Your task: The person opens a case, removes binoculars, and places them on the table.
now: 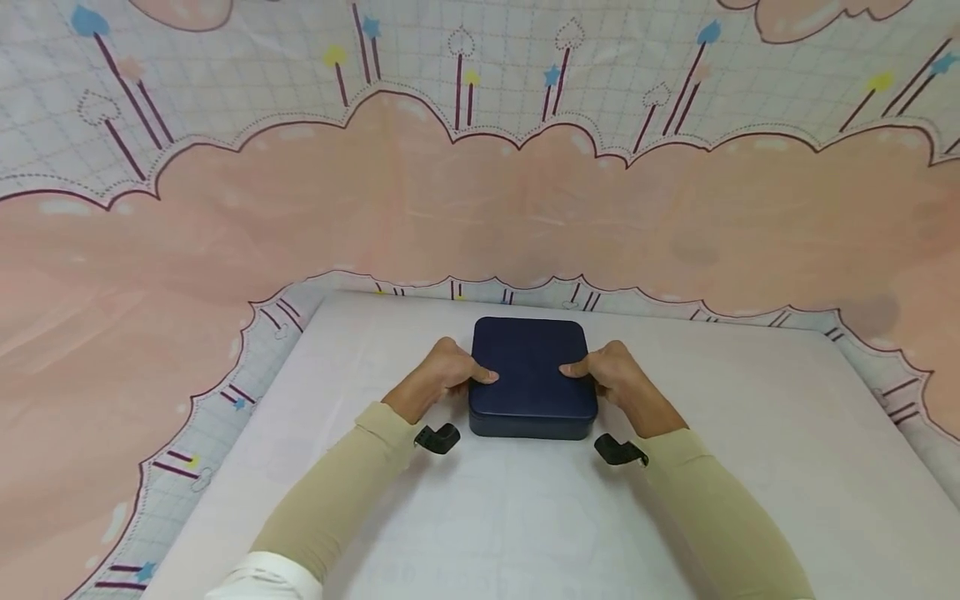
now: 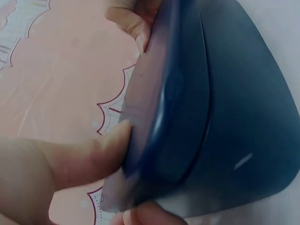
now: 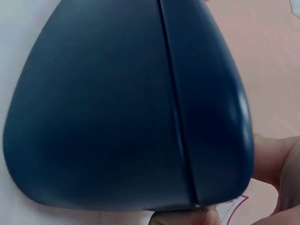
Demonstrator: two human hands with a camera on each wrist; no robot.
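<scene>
A dark blue box (image 1: 531, 383) with rounded corners is in the middle of the head view, over the white table. My left hand (image 1: 448, 368) grips its left side, thumb on the top and fingers at the edge below. On the opposite side my right hand (image 1: 611, 373) holds it in the same way. Both wrist views show a thin seam running round the box between lid and base. In the left wrist view the left thumb (image 2: 93, 154) lies on the lid's glossy top. Fingertips (image 3: 183, 217) of the right hand show under the side in the right wrist view.
The white tabletop (image 1: 390, 517) spreads around the box, its back edge just beyond it. Behind and to the sides hangs a pink and white cloth (image 1: 480, 208) with a candle pattern. A black wrist camera (image 1: 437, 438) sticks out by each wrist.
</scene>
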